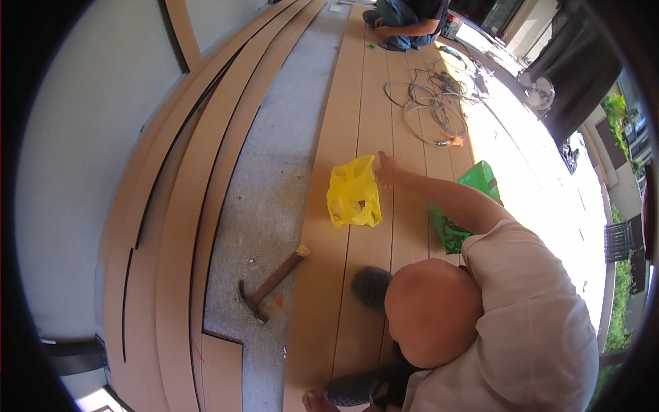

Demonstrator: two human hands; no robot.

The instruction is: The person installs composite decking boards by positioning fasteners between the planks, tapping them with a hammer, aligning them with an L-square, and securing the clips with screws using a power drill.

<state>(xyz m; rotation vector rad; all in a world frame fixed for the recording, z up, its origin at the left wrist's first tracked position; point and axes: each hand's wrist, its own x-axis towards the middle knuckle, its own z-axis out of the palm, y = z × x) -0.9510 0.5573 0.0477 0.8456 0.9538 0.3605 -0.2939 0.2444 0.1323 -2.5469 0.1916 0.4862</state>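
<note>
The flat floor of long tan boards [322, 264] takes up the most room, with thin dark lines running between the boards. Next to it, on the left, is a long strip of rough grey ground [257, 206].

A shiny green bag with dark marks [446, 232] sits on the boards, partly under the right forearm. It is farther to the right than the yellow one.

The crinkly bright yellow bag of thin plastic [353, 194] is on the boards too, to the left of the right hand's fingers and a little nearer the person's body. Its longer way runs about the same way as the boards. It is puffy and full of folds, with a crooked top edge, and light shines off it.

A claw hammer with a brown handle [274, 278] lies on the grey strip, its handle end reaching toward the boards.

The right hand [386, 172] is the near one, right at the yellow bag's right edge. One finger sticks out; the hand is small here, so I cannot tell if the others pinch the plastic. The left hand [317, 400] seems to be low down, cut off by the bottom edge, and I cannot tell what its fingers do.

Smallest is a dark spot [362, 204] low on the yellow bag.
</note>
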